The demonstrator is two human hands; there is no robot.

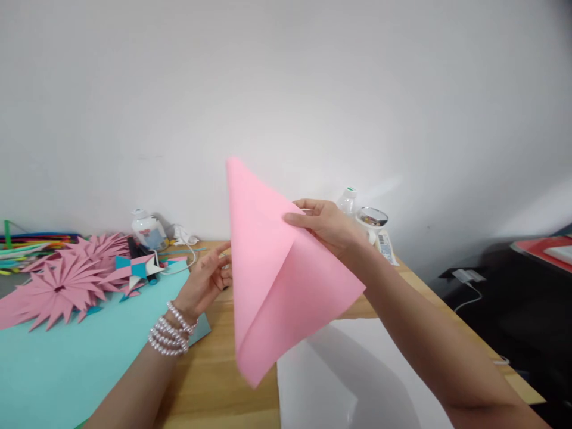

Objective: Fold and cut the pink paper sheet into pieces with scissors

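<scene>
Above the table (214, 387), our right hand (328, 227) pinches curled pink paper (263, 238); we cannot tell if our left hand (206, 279) grips it.

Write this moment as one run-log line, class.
left hand: beside curled pink paper sheet, contact unclear | right hand: pinching its edge | nearby: spiky pink paper rosettes on flat turquoise sheet

The head camera looks forward and down past nearby hands (325, 226) toward a wall (286, 89).

Right hand (324, 225) pinches; left hand (206, 279) bends loosely.
</scene>
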